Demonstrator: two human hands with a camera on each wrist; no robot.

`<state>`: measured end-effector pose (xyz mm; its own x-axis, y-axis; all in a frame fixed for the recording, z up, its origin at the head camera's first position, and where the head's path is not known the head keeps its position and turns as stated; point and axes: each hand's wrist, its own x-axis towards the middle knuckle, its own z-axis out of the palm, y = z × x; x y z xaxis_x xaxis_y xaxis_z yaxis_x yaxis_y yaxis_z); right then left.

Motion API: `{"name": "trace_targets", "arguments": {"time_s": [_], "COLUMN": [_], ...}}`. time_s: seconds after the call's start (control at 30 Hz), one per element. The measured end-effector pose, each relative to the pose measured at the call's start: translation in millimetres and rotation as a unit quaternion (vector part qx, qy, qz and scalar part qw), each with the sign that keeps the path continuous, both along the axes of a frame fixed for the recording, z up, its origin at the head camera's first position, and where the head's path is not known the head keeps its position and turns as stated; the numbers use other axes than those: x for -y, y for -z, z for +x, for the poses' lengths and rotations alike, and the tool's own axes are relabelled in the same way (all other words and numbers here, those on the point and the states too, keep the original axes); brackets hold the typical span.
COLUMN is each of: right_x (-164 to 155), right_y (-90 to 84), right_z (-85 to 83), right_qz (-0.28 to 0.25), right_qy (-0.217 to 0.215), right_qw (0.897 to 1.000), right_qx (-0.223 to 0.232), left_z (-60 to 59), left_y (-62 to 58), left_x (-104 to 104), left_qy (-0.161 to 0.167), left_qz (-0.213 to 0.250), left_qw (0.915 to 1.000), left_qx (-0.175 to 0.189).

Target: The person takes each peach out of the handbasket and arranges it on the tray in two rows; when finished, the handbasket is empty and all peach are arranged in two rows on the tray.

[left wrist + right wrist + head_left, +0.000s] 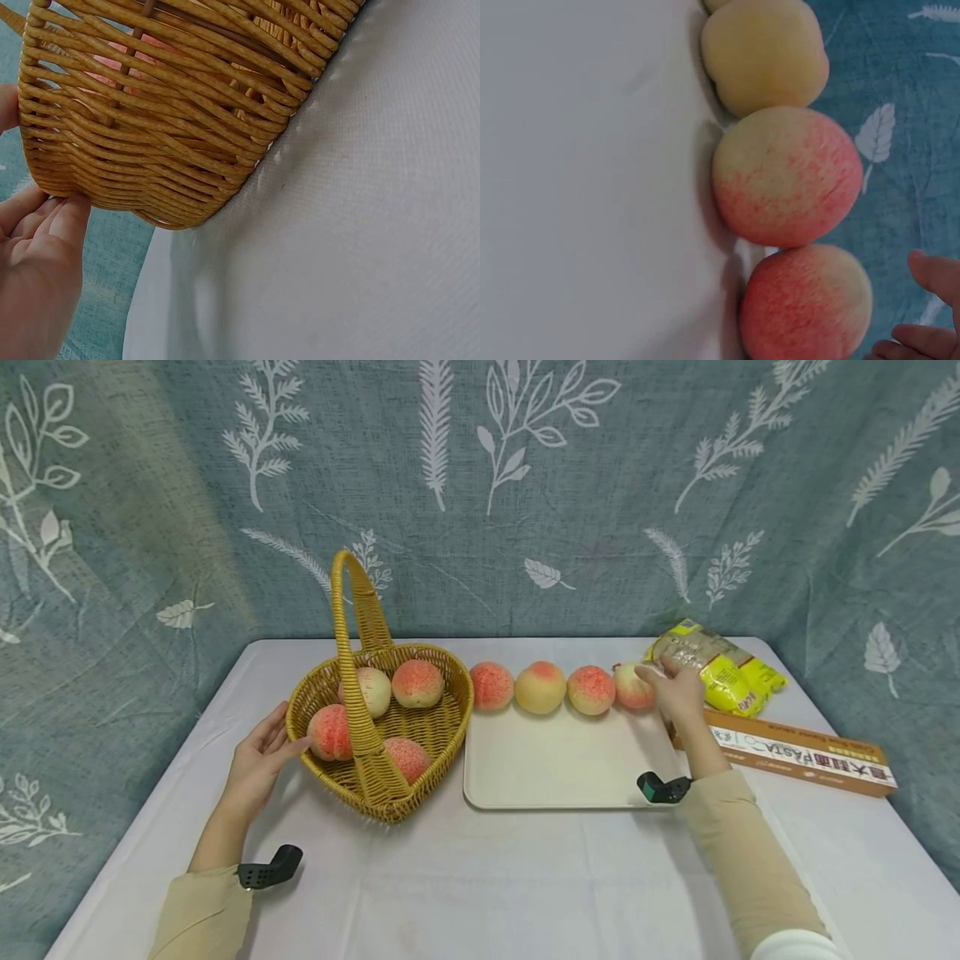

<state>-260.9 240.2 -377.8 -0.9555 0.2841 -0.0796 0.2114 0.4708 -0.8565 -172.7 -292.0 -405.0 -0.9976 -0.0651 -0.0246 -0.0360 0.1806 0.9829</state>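
Observation:
A wicker basket (450, 739) with a tall handle stands on the left, with several peaches (417, 683) inside. At its left side my left hand (255, 764) holds the rim, thumb and fingers against the weave (165, 142). Several more peaches (540, 687) form a row along the far side of a cream tray (562, 768). My right hand (678, 693) reaches over the tray's right end, beside the last peach (632, 687), which is pale with a red blush. In the right wrist view the right thumb and fingers are spread, apart from the nearest peach (806, 304).
A yellow plastic food bag (720, 668) lies at the back right, behind the right hand. Nearer, a long pasta box (810, 756) lies slantwise beside the tray. A white cloth covers the table (480, 885), and a grey-green patterned curtain (450, 568) hangs behind it.

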Motion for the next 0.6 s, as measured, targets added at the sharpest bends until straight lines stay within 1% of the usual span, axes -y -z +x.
{"name": "trace_targets", "arguments": {"time_s": [0.1, 0.2, 0.33, 0.4, 0.5, 0.6], "right_x": [6.3, 16.6, 34.9, 45.3, 61.9, 79.0], "right_y": [-6.5, -11.9, -16.9, -18.6, -21.1, -23.7], "right_z": [3.6, 7.4, 10.8, 12.7, 16.6, 21.8], "right_qz": [0.002, -0.004, -0.023, -0.038, -0.062, -0.083], "right_qy": [-0.013, -0.041, -0.077, -0.095, -0.123, -0.165], "right_qw": [1.0, 0.998, 0.993, 0.991, 0.988, 0.981], "right_qx": [-0.019, -0.049, -0.086, -0.086, -0.07, -0.053], "left_z": [1.2, 1.6, 1.3, 1.0, 0.3, -0.6], "left_y": [0.1, 0.5, 0.8, 0.6, 0.5, 1.0], "left_x": [-0.3, -0.1, 0.5, 0.6, 0.9, 1.4], "left_qy": [0.0, -0.001, -0.001, 0.0, 0.0, 0.001], "left_qz": [0.003, 0.001, -0.003, -0.002, -0.003, -0.002], "left_qw": [1.0, 1.0, 1.0, 1.0, 1.0, 1.0], "left_qx": [-0.007, -0.01, -0.008, -0.005, 0.0, 0.004]}}
